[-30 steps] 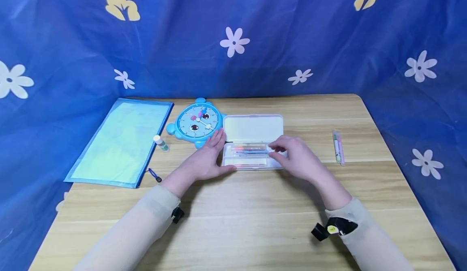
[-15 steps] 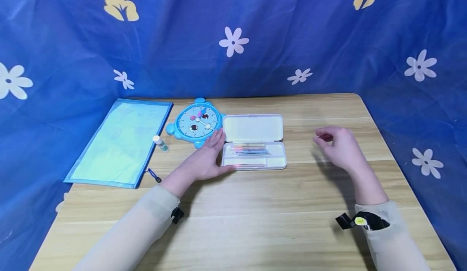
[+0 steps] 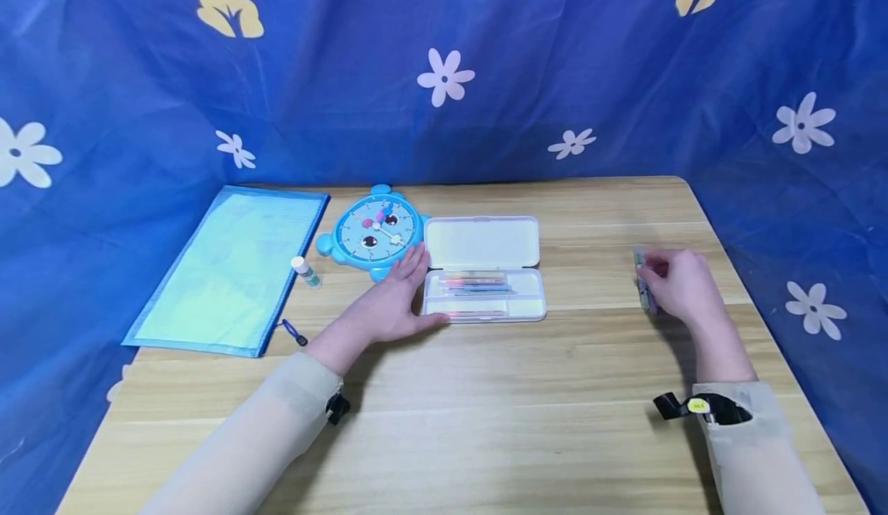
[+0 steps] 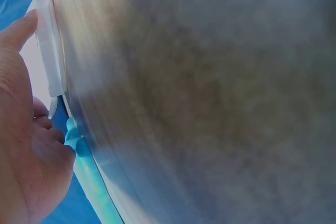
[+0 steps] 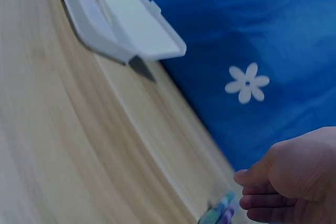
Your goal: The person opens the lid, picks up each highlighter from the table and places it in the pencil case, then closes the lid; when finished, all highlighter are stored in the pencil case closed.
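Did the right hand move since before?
Yes. In the head view, the right hand has moved right, away from the open pencil case, and is now at the pens.

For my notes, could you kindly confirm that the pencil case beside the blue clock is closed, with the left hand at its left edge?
Not quite: the head view shows the pencil case beside the blue clock open, not closed, with the left hand at its left edge.

Slim green & purple pens (image 3: 644, 293) pt. hidden by bare R hand (image 3: 678, 285), can't tell if gripped; R-wrist cam: blurred, cut off at btm. Bare L hand (image 3: 390, 304) covers front L corner, open white plastic pencil case (image 3: 482, 244). Round blue plastic clock (image 3: 359, 241): dial marks too sm. to read.
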Demonstrator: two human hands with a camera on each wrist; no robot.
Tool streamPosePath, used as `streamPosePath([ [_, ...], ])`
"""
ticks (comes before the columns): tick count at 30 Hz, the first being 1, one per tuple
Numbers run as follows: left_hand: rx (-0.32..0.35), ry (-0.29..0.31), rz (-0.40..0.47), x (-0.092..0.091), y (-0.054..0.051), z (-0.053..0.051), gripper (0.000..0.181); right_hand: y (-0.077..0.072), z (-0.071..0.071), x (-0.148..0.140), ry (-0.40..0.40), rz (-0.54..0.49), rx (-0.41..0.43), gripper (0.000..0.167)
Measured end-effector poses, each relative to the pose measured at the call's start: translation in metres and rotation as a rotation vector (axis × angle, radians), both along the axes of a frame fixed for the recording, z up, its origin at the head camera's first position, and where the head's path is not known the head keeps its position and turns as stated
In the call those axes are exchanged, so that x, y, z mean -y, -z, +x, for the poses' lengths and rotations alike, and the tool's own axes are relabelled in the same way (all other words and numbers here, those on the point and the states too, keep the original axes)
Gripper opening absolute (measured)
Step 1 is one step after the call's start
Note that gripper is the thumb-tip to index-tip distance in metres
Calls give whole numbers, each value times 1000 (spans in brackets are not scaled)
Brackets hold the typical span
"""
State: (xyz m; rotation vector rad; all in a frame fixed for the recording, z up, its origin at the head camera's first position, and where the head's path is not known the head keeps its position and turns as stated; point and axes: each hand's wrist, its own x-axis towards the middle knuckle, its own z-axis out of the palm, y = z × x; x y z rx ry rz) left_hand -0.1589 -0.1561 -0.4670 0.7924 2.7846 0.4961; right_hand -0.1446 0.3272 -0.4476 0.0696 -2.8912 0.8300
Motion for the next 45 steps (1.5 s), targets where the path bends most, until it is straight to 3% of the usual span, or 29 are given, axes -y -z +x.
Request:
streamPosePath([
  [8, 3, -2, -16, -1, 1, -1, 124, 14, 0, -13, 99, 3, 25, 24],
  [15, -6, 5, -11, 0, 1, -1, 123, 22, -2, -16, 119, 4, 26, 20],
  [24, 0, -3, -15, 0, 1, 0, 125, 25, -7, -13, 175, 12, 155, 28],
  [30, 0, -3, -21, 0, 0, 0, 124, 25, -7, -14, 192, 11, 145, 26],
  [35, 5, -2, -17, -1, 1, 0, 124, 15, -4, -14, 184, 4, 98, 24],
  [45, 2, -3, -19, 0, 2, 0, 124, -21, -1, 8, 89, 4, -29, 32],
])
